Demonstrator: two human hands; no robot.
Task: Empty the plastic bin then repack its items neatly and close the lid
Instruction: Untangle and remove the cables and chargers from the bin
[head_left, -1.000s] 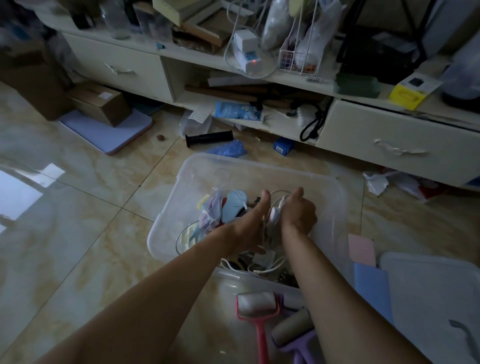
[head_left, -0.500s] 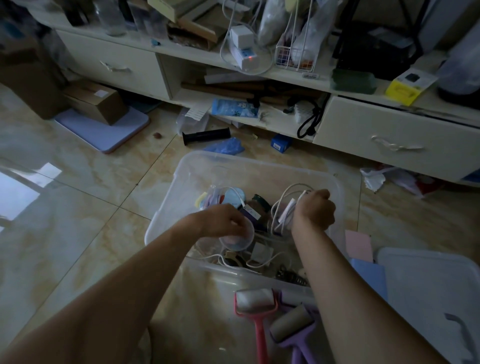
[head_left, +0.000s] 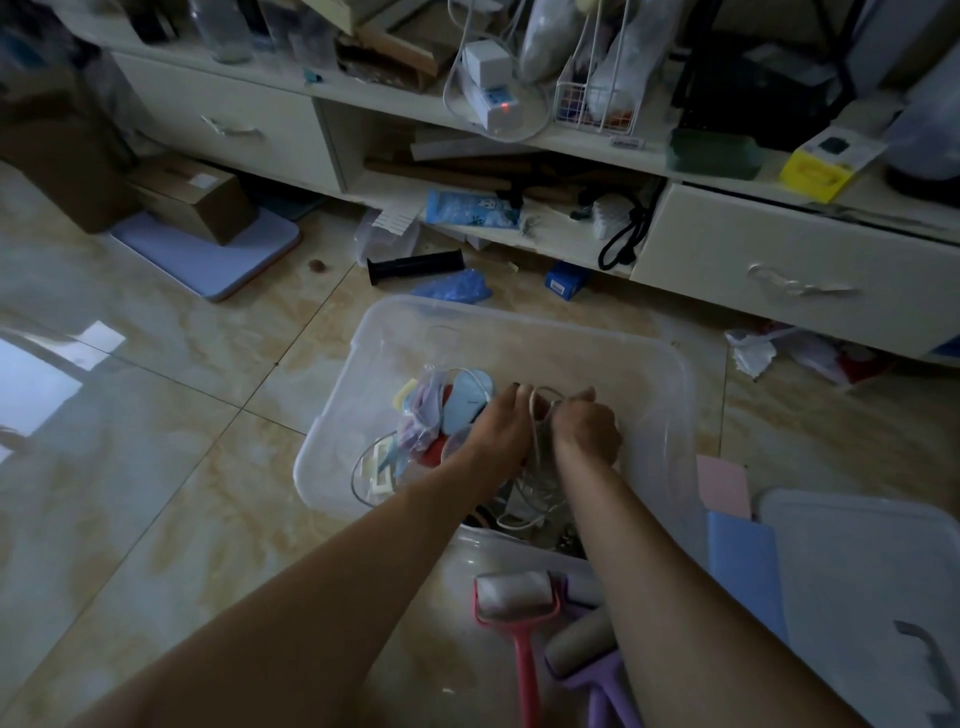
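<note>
The clear plastic bin (head_left: 670, 415) stands on the tiled floor just in front of the low cabinet, with its lid (head_left: 857, 571) lying off to the right on the floor. Both hands are down inside the bin, close together near its middle. The left hand (head_left: 498, 431) and the right hand (head_left: 587, 431) each have their fingers curled round a white cable (head_left: 532, 415), which rises in a loop between them and trails down into a tangle of more white cord near the bin's near wall. So each grip is narrow and closed on the cable, though the fingertips themselves are hidden behind the knuckles.

The remaining items lie mostly to the left of the hands: a clear bag of small coloured pieces (head_left: 421, 415), a pale blue oval thing (head_left: 467, 400) and something red (head_left: 434, 452) beneath. The far right of the bin shows bare bottom. A pink lint roller (head_left: 514, 597) and a purple one (head_left: 582, 644) lie on the floor just outside the near wall.

Judging by this, emptying is partly done. The cable runs roughly near-to-far between the hands, its loose coils hanging toward the person, so a straight upward lift by both hands looks needed; the tangle may drag neighbouring pieces along.
</note>
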